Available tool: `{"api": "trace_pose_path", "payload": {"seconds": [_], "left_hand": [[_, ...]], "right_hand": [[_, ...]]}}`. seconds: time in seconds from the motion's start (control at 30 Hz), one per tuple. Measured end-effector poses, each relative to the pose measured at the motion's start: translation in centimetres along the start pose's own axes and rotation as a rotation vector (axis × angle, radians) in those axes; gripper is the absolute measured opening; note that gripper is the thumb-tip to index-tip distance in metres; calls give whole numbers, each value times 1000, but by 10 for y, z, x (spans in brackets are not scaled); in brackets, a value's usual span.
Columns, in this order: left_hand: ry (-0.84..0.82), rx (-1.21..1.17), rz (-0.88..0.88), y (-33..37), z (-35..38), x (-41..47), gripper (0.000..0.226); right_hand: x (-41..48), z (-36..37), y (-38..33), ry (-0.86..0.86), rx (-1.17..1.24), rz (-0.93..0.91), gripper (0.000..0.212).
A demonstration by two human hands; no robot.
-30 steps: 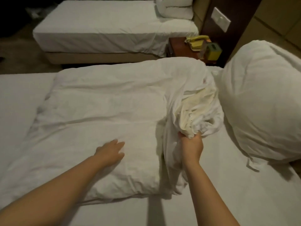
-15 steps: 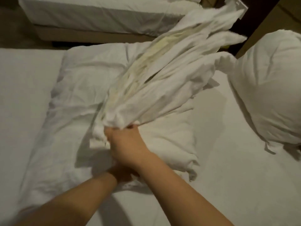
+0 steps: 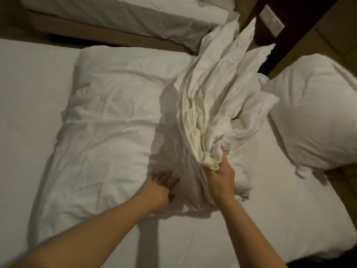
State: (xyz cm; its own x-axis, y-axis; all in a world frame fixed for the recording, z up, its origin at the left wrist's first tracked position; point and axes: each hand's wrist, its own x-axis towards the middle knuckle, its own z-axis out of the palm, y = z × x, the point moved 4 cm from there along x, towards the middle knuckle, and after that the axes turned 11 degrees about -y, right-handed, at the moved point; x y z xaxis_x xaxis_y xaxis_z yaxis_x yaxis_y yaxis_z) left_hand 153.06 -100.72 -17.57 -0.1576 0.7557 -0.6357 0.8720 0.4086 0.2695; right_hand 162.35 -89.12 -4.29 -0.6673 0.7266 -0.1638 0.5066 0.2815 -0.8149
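Note:
A white pillow [image 3: 108, 120] lies flat on the bed [image 3: 193, 238] in front of me. Its loose pillowcase end [image 3: 216, 105] is gathered into a bunch, cream on the inside, and stands lifted above the pillow's right side. My right hand [image 3: 220, 176] grips that bunch from below. Just left of the bunch, my left hand [image 3: 160, 188] rests on the pillow's near edge with its fingers stretched forward against the fabric.
A second plump white pillow [image 3: 316, 117] leans at the right end of the bed. Beyond a narrow floor gap stands another bed [image 3: 123, 14] with white sheets. A dark wooden panel with a wall switch [image 3: 271, 21] rises at the top right.
My right hand has carried the bunched pillowcase back to the right. My left hand, half hidden under my right arm half a second ago, now lies in view on the pillow's near edge.

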Motion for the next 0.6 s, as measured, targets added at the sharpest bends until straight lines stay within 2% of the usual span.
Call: {"api": "trace_pose_path", "payload": {"seconds": [0.03,0.07,0.13,0.2,0.3,0.4,0.53,0.6], "left_hand": [[35,38,18,7,-5,4,63],[37,48,30,17,-11,7,63],[46,6,72,35,-25,21,64],[68,16,111,56,-40,38,65],[81,148,111,86,-63,58,63],[97,104,30,97,-70,82,65],[279,-55,-184,92,-79,107,67],[282,-85,-221,85,-87,122,67]], "right_hand": [[2,-14,0,30,35,17,14],[3,-25,0,44,79,20,15],[1,-48,5,92,123,32,29],[-4,-73,15,211,157,53,43],[-8,-109,40,366,254,113,52],[-3,-136,68,408,368,166,54],[17,-170,105,494,470,188,54],[35,-184,126,528,509,229,60]]}}
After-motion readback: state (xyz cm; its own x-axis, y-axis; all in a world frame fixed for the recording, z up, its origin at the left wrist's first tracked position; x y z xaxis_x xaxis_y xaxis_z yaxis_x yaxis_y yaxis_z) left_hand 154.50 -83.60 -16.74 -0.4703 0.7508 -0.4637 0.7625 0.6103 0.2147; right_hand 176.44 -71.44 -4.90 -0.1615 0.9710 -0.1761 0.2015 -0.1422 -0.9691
